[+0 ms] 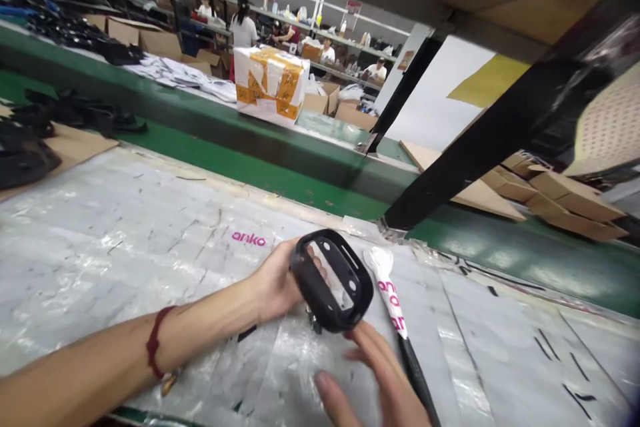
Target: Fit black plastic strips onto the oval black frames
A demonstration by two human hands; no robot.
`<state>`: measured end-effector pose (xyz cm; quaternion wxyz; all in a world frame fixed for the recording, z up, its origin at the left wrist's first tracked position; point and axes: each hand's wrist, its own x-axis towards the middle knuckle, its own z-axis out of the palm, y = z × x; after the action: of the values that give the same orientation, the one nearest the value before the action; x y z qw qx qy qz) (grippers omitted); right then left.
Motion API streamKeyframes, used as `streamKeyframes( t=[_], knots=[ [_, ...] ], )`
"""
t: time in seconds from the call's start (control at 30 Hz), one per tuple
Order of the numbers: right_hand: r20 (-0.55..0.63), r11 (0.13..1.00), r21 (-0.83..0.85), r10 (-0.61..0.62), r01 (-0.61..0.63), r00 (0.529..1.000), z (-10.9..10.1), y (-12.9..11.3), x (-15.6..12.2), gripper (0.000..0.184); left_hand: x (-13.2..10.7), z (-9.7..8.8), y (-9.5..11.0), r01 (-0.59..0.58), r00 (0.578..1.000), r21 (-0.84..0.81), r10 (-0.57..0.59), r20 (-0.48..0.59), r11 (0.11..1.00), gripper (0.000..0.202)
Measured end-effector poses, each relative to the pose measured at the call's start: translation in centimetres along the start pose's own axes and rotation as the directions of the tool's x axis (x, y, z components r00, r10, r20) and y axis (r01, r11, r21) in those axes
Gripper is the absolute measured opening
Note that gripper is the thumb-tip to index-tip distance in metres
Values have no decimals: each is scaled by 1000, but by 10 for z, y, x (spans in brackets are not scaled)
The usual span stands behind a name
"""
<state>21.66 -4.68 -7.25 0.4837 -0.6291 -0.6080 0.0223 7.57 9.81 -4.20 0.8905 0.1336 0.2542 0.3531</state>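
My left hand (280,283), with a dark red cord bracelet on the wrist, grips a black rounded case (333,280) above the worktable. The case is tilted toward me and shows a hollow inside, with a long opening where fingers seem to show through, and two pale round dots. A small metal piece (315,323) hangs below it. My right hand (380,373) is just under the case, thumb and fingers apart; its fingertips are close to the lower rim, and I cannot tell whether they touch. Beside it lies a black-handled tool (400,320), its far end wrapped in white, pink-lettered plastic.
The worktable (150,233) is covered in taped pale plastic with black scraps (577,400). Behind it runs a green conveyor belt (260,173). A taped white box (273,83) stands beyond. A black post (450,153) slants at right; black items (25,147) lie left. People work far back.
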Motion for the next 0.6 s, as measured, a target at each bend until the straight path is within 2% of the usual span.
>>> streamKeyframes(
  t=[0.07,0.13,0.2,0.27,0.37,0.43,0.5,0.53,0.57,0.6],
  knots=[
    [-95,967,220,151,-128,984,19,-8,13,27,-1,2,-4,-7,1000,-33,8,30,999,30],
    [-86,853,476,285,-212,955,25,-9,29,21,0,1,-10,29,998,3,-29,63,1000,21],
    [96,626,705,382,-333,919,22,-6,45,28,2,-4,-17,72,996,62,-76,57,995,18],
    [261,425,790,417,-441,870,18,-4,55,34,3,-9,-23,109,992,134,-117,56,985,18],
    [361,213,854,415,-475,835,14,-4,64,47,2,-14,-27,95,975,334,-155,156,938,25],
    [425,-3,889,375,-457,824,10,-4,69,52,0,-12,-27,44,955,481,-178,237,875,29],
    [473,-207,880,307,-428,826,4,-4,73,46,-3,-8,-27,11,943,554,-193,272,833,36],
    [495,-264,862,254,-433,831,1,-3,74,42,-4,-5,-26,5,943,566,-193,272,824,35],
    [516,-278,845,199,-457,833,-2,-1,74,40,-5,-3,-25,4,947,562,-184,264,827,33],
    [545,-248,828,145,-503,826,-4,1,72,43,-6,0,-23,13,952,541,-177,252,841,29]
  ],
)
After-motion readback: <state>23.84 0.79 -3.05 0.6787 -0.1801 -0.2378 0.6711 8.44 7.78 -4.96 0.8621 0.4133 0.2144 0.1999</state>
